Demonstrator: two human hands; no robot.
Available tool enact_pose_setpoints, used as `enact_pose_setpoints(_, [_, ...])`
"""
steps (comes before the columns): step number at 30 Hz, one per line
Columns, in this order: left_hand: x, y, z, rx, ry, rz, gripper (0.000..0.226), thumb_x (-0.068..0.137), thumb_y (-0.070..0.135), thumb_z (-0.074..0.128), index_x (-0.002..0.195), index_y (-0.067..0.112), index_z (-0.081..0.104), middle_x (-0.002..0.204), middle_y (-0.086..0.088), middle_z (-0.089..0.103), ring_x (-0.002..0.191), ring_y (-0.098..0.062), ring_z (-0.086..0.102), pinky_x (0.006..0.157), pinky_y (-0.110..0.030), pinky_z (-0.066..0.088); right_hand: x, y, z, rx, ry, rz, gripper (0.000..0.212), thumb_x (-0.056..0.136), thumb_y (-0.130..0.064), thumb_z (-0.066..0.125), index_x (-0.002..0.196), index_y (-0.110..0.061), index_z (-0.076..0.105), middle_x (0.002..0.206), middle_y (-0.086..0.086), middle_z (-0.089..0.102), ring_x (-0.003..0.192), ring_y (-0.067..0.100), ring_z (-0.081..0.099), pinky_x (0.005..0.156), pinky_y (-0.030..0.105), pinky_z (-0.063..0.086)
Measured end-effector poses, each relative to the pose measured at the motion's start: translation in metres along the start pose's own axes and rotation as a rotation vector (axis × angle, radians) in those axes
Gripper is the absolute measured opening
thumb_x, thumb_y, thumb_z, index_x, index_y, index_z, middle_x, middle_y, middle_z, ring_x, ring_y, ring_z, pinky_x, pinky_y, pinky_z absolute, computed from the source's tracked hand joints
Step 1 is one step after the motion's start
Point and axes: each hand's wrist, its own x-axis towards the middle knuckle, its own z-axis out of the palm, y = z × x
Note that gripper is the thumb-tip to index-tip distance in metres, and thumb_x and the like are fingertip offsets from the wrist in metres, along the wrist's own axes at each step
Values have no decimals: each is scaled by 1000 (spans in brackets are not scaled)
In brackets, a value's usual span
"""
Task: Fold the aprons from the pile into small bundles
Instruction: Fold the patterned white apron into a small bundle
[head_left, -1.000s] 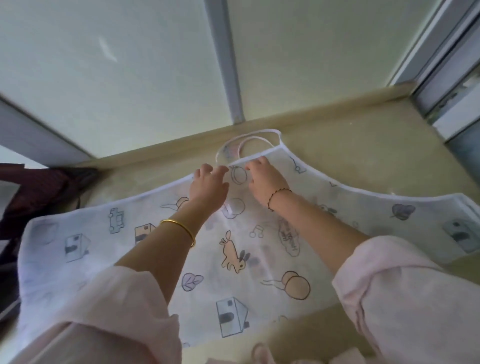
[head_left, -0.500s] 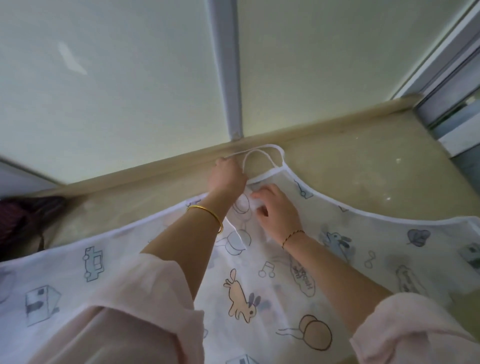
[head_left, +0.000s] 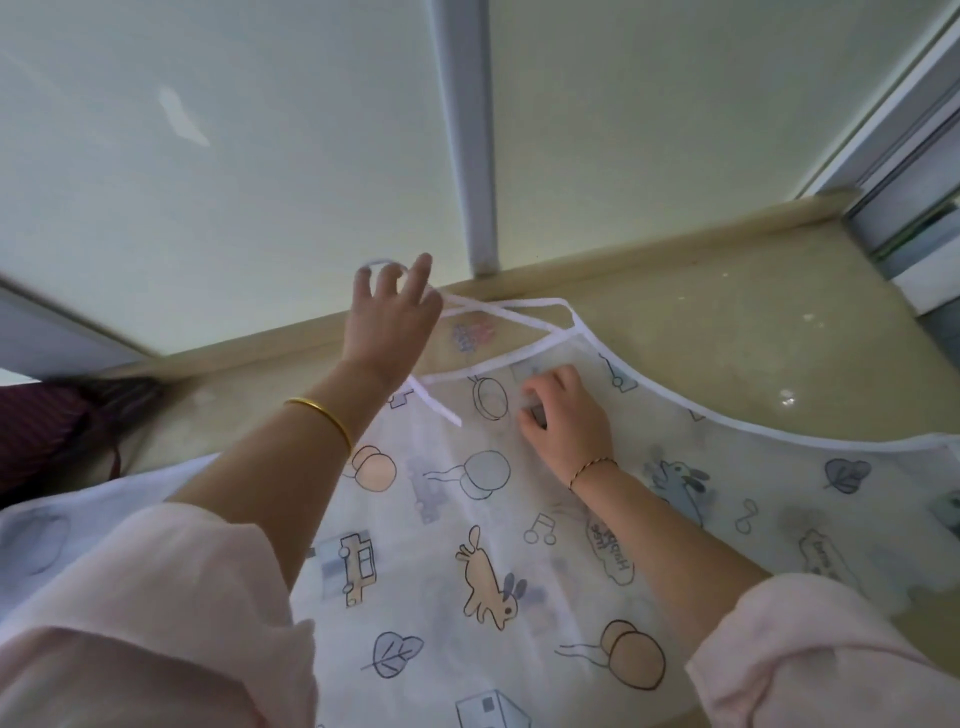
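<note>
Fingers of the left hand (head_left: 389, 322) were spread, lifting the white neck strap (head_left: 540, 301) clear. Those of the right hand (head_left: 566, 415), curled, clamped the translucent cartoon-printed apron (head_left: 467, 545) against shifting.

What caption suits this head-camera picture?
Neck strap hooked over the left hand, right hand resting on the printed apron spread on a counter.
</note>
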Motion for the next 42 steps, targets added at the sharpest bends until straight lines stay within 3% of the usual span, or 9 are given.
enact_pose_setpoints(7, [-26, -35, -17, 424, -241, 172, 22, 62, 8, 70, 81, 18, 68, 118, -11, 56, 108, -33, 51, 100, -51, 37, 6, -2, -5, 3, -92, 63, 24, 88, -8, 53, 112, -11, 58, 119, 5, 45, 79, 20, 59, 66, 29, 50])
enact_pose_setpoints(10, [-25, -24, -22, 27, -310, 183, 24, 65, 1, 73, 85, 14, 69, 105, -13, 56, 85, -31, 56, 66, -37, 45, 7, -4, -6, -4, -109, 87, 25, 88, -7, 52, 112, -11, 57, 120, 6, 44, 79, 21, 58, 69, 31, 51])
enact_pose_setpoints(14, [-24, -2, -13, -359, -734, 89, 34, 91, 0, 45, 123, 9, 51, 127, -8, 45, 105, -30, 54, 70, -29, 35, 7, -4, -8, 6, -140, 91, 28, 88, -5, 50, 115, -10, 56, 121, 7, 43, 81, 22, 57, 68, 27, 46])
enact_pose_setpoints(21, [-26, -37, -19, 513, -1178, -91, 47, 98, 31, 38, 144, 21, 35, 146, -4, 38, 138, -27, 30, 109, -41, 28, 8, -6, -7, -1, -147, 108, 29, 88, -5, 50, 116, -11, 55, 121, 6, 42, 80, 22, 56, 65, 25, 43])
enact_pose_setpoints(25, [-36, -37, -17, 470, -969, -176, 47, 92, 29, 48, 138, 23, 42, 136, -3, 47, 130, -24, 38, 100, -35, 35, 8, -11, -9, -49, -154, 114, 28, 88, -4, 50, 115, -10, 53, 120, 7, 42, 81, 20, 55, 67, 25, 44])
enact_pose_setpoints(29, [-39, -16, -8, -106, -633, -82, 38, 95, 42, 45, 116, 13, 59, 120, -7, 57, 114, -26, 50, 88, -35, 42, 14, -27, -6, -215, -149, -8, 34, 87, 2, 44, 119, -9, 50, 122, 8, 44, 99, 24, 49, 73, 31, 48])
enact_pose_setpoints(33, [-45, -8, -3, -445, -751, -207, 56, 83, 65, 52, 110, 15, 57, 114, -7, 55, 115, -28, 45, 87, -36, 36, 32, -48, 2, -351, -184, -213, 41, 87, -2, 44, 127, -14, 44, 138, 5, 40, 121, 26, 40, 90, 33, 42])
enact_pose_setpoints(37, [-55, -11, 8, -535, -778, -253, 33, 85, 48, 61, 92, 18, 52, 97, -2, 53, 105, -26, 50, 76, -31, 35, 48, -60, 7, -437, -325, -260, 47, 86, -6, 50, 130, -20, 42, 142, 3, 38, 134, 26, 30, 101, 42, 35])
enact_pose_setpoints(42, [-56, -14, 3, -667, -670, -239, 22, 86, 27, 66, 84, 14, 48, 87, -2, 48, 84, -22, 46, 66, -28, 30, 61, -67, 3, -500, -339, -308, 35, 90, -15, 49, 123, -25, 54, 122, 2, 48, 117, 24, 43, 92, 38, 34])
